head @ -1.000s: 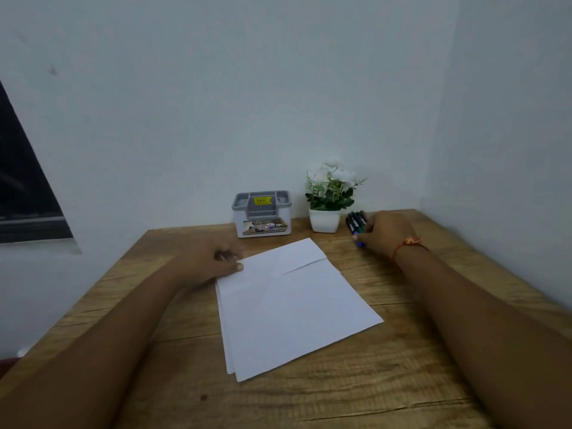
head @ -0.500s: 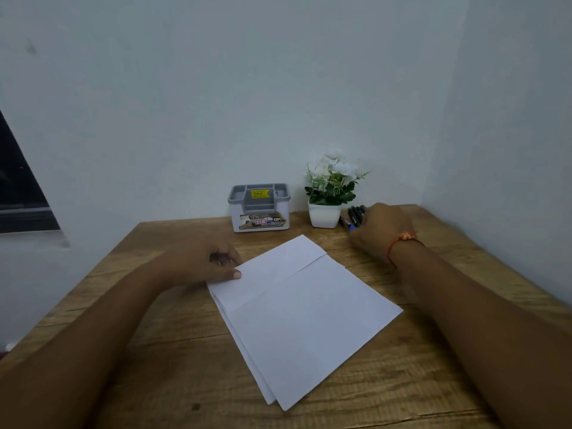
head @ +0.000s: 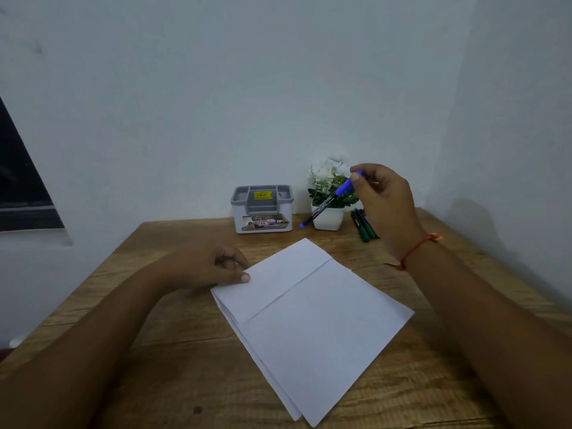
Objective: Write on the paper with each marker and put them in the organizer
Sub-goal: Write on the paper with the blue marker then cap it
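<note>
A stack of white paper point(head: 312, 320) lies on the wooden table point(head: 154, 351), turned at an angle. My left hand point(head: 210, 267) rests at its upper left corner, thumb pressing on the sheet's edge. Lifted above the table, my right hand point(head: 385, 199) pinches a blue-capped marker point(head: 329, 201) by its cap end, and the marker slants down to the left in front of the plant. Two or three more dark green markers point(head: 363, 226) lie on the table under that hand. The grey and white organizer point(head: 262, 209) stands at the back by the wall.
A small white pot with white flowers point(head: 329, 193) stands right of the organizer, behind the raised marker. Walls close the table in at the back and right. A dark window edge point(head: 21, 187) shows at the far left.
My right hand has picked the blue marker out of the group by the pot and raised it off the table. The paper has turned slightly under my left hand.
</note>
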`<state>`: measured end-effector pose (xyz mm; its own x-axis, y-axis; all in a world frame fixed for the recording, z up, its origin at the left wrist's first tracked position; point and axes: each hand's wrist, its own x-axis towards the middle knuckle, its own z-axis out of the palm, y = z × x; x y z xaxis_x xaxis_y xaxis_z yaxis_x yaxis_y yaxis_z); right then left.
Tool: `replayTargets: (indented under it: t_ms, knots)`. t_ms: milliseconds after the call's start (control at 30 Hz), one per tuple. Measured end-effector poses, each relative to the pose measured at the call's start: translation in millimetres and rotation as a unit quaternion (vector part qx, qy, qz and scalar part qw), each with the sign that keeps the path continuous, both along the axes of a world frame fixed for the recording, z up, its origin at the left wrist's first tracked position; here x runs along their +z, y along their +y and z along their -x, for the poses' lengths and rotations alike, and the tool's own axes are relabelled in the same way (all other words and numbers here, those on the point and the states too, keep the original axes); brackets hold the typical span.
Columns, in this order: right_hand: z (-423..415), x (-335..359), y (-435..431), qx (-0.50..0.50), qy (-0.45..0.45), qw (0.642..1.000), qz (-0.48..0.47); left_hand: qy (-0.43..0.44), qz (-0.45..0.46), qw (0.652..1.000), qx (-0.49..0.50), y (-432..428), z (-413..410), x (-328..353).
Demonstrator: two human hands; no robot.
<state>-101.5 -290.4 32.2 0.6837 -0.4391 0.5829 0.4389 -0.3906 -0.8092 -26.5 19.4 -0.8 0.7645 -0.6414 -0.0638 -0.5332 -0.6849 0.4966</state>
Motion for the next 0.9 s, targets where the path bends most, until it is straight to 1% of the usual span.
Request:
replayTargets:
  t_ms: [67,100,133,200,267,333,367,467,633,700,800,900]
  knots:
    - [2,2,17,0.097,-0.003,0.988,-0.123,-0.038,0.000,0.999,0.028,-2,1,-1]
    - [4,3,26,0.137,0.004,0.976,-0.169,-0.062,0.018,0.997,0.047,-4,2,-1]
    - [6,3,35,0.162,0.017,0.968,-0.194,-0.080,0.051,0.993,0.067,-5,3,-1]
    - [8,1,52,0.188,0.047,0.959,-0.207,-0.086,0.146,0.981,0.090,-7,6,2]
    - [9,-1,67,0.211,0.078,0.947,-0.229,-0.049,0.256,0.961,0.089,-10,12,8]
    - [10,-3,78,0.229,0.106,0.940,-0.229,-0.017,0.335,0.939,0.082,-14,19,14]
    - [10,-4,82,0.235,0.116,0.944,-0.201,-0.014,0.356,0.932,0.075,-15,22,16]
    - [10,-12,91,0.249,0.145,0.956,-0.062,0.002,0.397,0.917,0.049,-20,27,18]
    - [11,-22,100,0.249,0.206,0.945,0.048,0.062,0.427,0.902,0.024,-21,26,15]
    - [13,-24,100,0.246,0.211,0.941,0.096,0.068,0.435,0.898,0.024,-21,26,14]
    - [14,-26,100,0.228,0.207,0.937,0.167,0.068,0.429,0.900,0.026,-21,26,13]
    - [16,-26,102,0.188,0.205,0.929,0.245,0.074,0.423,0.903,0.022,-21,25,12]
